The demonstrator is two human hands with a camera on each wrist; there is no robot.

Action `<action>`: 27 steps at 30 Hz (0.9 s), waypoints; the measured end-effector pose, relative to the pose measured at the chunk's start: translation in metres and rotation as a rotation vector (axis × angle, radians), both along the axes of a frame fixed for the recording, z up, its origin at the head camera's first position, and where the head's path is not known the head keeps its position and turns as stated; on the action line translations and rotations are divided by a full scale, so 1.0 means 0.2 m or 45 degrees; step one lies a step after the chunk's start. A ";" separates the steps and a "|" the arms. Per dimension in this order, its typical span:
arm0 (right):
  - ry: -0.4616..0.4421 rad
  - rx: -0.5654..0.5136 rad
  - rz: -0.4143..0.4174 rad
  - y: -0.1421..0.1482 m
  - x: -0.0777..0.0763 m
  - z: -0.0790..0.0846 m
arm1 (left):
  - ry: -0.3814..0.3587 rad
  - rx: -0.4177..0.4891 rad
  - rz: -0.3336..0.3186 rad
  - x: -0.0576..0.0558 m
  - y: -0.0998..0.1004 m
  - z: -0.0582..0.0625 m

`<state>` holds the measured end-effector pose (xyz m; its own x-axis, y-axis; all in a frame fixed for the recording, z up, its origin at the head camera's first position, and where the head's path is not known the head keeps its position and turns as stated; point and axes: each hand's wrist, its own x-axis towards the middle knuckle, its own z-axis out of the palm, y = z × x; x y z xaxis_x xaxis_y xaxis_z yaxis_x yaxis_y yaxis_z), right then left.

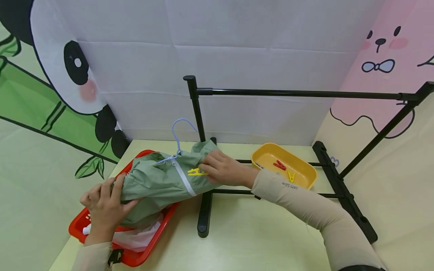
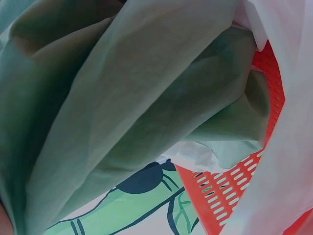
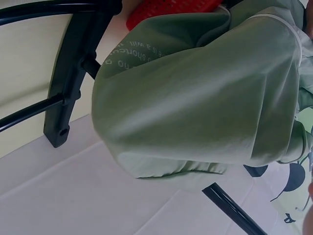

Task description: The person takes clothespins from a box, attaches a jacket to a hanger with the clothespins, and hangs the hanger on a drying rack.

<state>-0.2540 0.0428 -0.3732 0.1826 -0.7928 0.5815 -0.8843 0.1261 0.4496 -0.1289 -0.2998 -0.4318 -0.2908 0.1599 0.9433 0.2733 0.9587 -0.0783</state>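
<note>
A green zip jacket (image 1: 152, 184) with a white zip hangs on a light blue hanger (image 1: 178, 147), whose hook sticks up from the collar. My left hand (image 1: 105, 205) grips the jacket's left side, the thumb in front. By the jacket's other shoulder, my right hand (image 1: 228, 168) pinches a yellow clothespin (image 1: 197, 172) against the fabric; whether it bites the cloth is hidden. Green folds (image 2: 132, 98) fill much of the left wrist view. In the right wrist view, a broad jacket panel (image 3: 195, 107) shows, with small white lettering on a fold.
Under the jacket sits a red basket (image 1: 150, 250) with pale pink cloth (image 1: 139, 239) inside. A black rack (image 1: 288, 92) stands behind and to the right. A yellow tray (image 1: 306, 184) at its base holds a red clothespin (image 1: 279, 165) and a yellow one (image 1: 291, 176).
</note>
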 end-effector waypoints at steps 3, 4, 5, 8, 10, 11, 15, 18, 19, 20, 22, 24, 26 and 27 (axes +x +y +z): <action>0.008 -0.017 0.004 -0.01 0.01 0.00 | -0.008 -0.004 0.003 0.00 0.00 0.00; 0.010 -0.022 0.005 -0.02 0.00 0.00 | -0.010 -0.006 0.005 0.00 0.00 0.00; 0.010 -0.028 0.006 -0.02 0.00 -0.01 | -0.010 -0.006 0.006 0.00 0.00 0.00; 0.023 -0.044 0.008 -0.04 0.00 -0.01 | -0.014 -0.007 0.006 0.00 0.00 0.00; 0.030 -0.051 0.012 -0.04 0.01 -0.01 | -0.015 -0.009 0.008 0.00 0.00 0.00; 0.035 -0.053 0.011 -0.05 0.01 -0.01 | -0.017 -0.009 0.009 0.00 0.00 0.00; 0.042 -0.046 0.002 -0.07 0.02 0.00 | -0.020 -0.009 0.010 0.00 0.01 0.00; 0.043 -0.031 -0.009 -0.08 0.02 0.00 | -0.014 -0.006 0.009 0.00 0.01 0.00; 0.042 -0.027 -0.012 -0.09 0.03 0.01 | -0.012 -0.004 0.008 0.00 0.01 0.00; 0.046 -0.020 -0.017 -0.09 0.03 0.01 | -0.012 -0.003 0.007 0.00 0.01 0.00; 0.044 -0.019 -0.016 -0.10 0.03 0.01 | -0.015 0.000 0.004 0.00 0.01 0.00; 0.041 -0.024 -0.016 -0.12 0.03 0.01 | -0.021 0.003 0.001 0.00 0.01 0.00; 0.030 -0.034 -0.011 -0.13 0.04 0.01 | -0.025 0.002 0.002 0.00 0.01 0.00; 0.027 -0.038 -0.010 -0.13 0.04 0.01 | -0.029 0.002 0.003 0.00 0.01 0.00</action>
<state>-0.2462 0.0158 -0.3706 0.1887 -0.7768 0.6008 -0.8735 0.1468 0.4642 -0.1292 -0.2980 -0.4310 -0.3127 0.1581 0.9366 0.2730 0.9594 -0.0708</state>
